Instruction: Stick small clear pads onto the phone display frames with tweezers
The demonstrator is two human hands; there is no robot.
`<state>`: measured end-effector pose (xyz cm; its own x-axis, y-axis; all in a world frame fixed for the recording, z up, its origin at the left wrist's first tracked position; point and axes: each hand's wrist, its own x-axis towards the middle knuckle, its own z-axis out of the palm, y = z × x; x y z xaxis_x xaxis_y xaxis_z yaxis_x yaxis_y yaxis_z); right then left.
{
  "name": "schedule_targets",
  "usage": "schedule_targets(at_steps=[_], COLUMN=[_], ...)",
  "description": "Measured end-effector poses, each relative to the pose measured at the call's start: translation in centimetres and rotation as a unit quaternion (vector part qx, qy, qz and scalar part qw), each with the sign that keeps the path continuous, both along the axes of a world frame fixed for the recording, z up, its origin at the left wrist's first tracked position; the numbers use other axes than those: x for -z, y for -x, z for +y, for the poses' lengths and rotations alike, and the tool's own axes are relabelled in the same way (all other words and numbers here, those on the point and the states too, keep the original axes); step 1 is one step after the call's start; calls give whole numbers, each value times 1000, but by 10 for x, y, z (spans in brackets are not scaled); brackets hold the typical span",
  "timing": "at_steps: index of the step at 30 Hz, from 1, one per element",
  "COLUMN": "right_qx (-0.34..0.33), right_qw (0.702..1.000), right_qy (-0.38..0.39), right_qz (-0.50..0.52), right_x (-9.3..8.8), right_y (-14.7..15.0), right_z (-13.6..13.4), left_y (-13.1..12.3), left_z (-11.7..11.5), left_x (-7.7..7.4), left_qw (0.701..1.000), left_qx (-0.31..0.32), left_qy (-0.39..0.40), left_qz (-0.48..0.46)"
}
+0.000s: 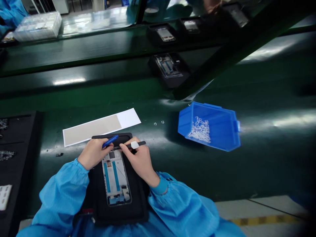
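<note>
An open phone frame (116,177) with two blue strips lies in a black foam tray (138,200) close to my body. My left hand (95,153) is closed on a blue pen-like tool (110,141) at the upper left of the frame. Pinched in my right hand (140,161) are dark tweezers (142,143) with a white patch, their tips at the frame's top edge. My fingers partly cover that edge, so any small part there is hidden.
Beyond the tray lies a white sheet with a beige strip (93,129). A blue bin (222,131) holds many small white rings. A black parts tray (22,164) stands left. Farther back, phone frames in foam trays (170,82) sit below a slanted dark post (222,62).
</note>
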<state>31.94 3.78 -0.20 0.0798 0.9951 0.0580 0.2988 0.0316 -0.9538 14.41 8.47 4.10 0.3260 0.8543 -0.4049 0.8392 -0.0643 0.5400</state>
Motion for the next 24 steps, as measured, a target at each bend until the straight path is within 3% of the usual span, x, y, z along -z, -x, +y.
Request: schedule_targets(at_steps=[24], right_qx=[2], right_qw=[997], right_qy=[-56], right_qz=[-45], right_x=[-2], right_y=[-1], right_z=[-1], left_y=[-7], left_z=[-5], left_x=[-2], left_qw=[996], left_qx=[37], left_qy=[-38], left_qz=[76])
